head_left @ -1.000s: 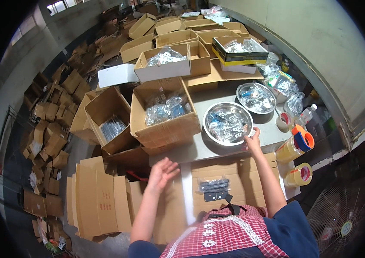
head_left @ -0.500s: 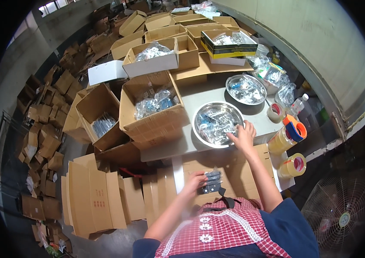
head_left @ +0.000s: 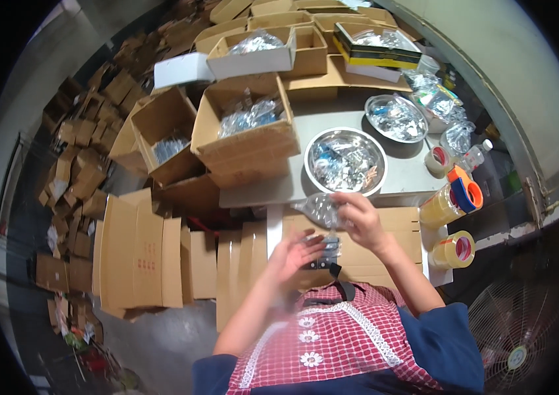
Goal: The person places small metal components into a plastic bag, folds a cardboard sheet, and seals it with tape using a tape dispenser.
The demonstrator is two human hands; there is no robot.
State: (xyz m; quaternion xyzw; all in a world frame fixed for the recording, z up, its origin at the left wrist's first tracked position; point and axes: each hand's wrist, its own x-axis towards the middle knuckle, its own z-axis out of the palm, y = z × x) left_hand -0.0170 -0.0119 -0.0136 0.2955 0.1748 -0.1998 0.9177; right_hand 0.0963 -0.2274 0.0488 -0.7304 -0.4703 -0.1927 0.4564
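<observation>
On my feed, the right hand pinches a clear bag; the left hand, empty, spreads near a dark packet.

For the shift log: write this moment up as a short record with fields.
Right hand: pinching a clear plastic bag
Left hand: open, beside dark wrapped parts; contact unclear
Under the hands: flat cardboard
Grey table: near metal bowl and far metal bowl, both holding small items
Right side: yellowish tape roll, orange-and-blue tape dispenser
</observation>
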